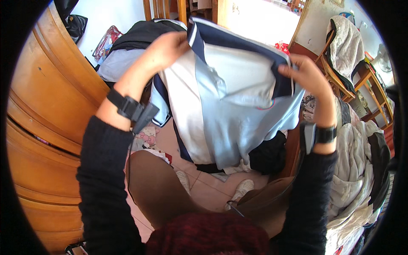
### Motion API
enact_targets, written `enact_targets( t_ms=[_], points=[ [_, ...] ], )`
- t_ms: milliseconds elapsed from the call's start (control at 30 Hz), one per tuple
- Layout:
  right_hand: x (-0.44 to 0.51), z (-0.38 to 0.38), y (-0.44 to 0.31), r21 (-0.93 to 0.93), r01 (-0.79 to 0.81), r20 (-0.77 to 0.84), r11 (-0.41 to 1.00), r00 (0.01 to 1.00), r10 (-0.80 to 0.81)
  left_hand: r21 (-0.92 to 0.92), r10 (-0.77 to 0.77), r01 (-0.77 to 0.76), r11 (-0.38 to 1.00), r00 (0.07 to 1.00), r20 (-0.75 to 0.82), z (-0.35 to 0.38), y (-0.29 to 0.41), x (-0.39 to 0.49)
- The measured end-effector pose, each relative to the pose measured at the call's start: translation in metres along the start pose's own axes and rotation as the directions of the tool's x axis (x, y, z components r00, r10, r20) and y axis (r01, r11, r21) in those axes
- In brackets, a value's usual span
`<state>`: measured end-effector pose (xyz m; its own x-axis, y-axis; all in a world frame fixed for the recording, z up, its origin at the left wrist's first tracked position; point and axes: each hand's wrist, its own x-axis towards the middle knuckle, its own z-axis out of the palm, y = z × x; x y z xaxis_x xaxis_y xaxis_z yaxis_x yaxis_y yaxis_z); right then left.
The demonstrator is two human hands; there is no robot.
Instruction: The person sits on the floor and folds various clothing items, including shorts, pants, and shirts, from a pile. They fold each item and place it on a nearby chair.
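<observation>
A polo shirt in light blue and white hangs stretched between my two hands, its navy collar edged in white at the top. My left hand grips one end of the collar. At the other end, my right hand pinches the collar between thumb and fingers. The collar is folded open, so the white inside of the shirt shows. A small coloured emblem sits on the chest, partly covered by a fold. Below, the shirt's hem hangs in front of dark clothing near the floor.
A wooden cabinet stands close on my left. Beyond my left hand, folded clothes are piled by a wooden chair. Crumpled grey bedding lies to my right. Further back, a fleecy cloth drapes a chair. Tiles cover the floor.
</observation>
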<state>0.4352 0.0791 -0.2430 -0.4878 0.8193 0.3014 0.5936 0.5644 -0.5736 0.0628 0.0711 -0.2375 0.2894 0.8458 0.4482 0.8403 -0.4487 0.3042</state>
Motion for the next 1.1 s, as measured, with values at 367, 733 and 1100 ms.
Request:
enact_targets(
  t_ms=[367, 733, 1100],
  points=[
    [0.049, -0.098, -0.112, -0.409, -0.023, -0.453, 0.912, 0.873, -0.181, -0.439, -0.053, 0.024, 0.898, 0.997, -0.056, -0.121, 0.05, 0.052],
    [0.035, -0.125, -0.139, -0.683, 0.025, -0.353, 0.73, 0.864, -0.36, -0.287, 0.202, -0.229, 0.93, 0.972, -0.122, -0.134, 0.041, 0.032],
    [0.046, -0.118, -0.124, -0.744, -0.085, -0.363, 0.663, 0.884, -0.295, 0.136, 0.14, -0.128, 0.982, 0.987, -0.083, -0.153, 0.037, 0.038]
  ],
)
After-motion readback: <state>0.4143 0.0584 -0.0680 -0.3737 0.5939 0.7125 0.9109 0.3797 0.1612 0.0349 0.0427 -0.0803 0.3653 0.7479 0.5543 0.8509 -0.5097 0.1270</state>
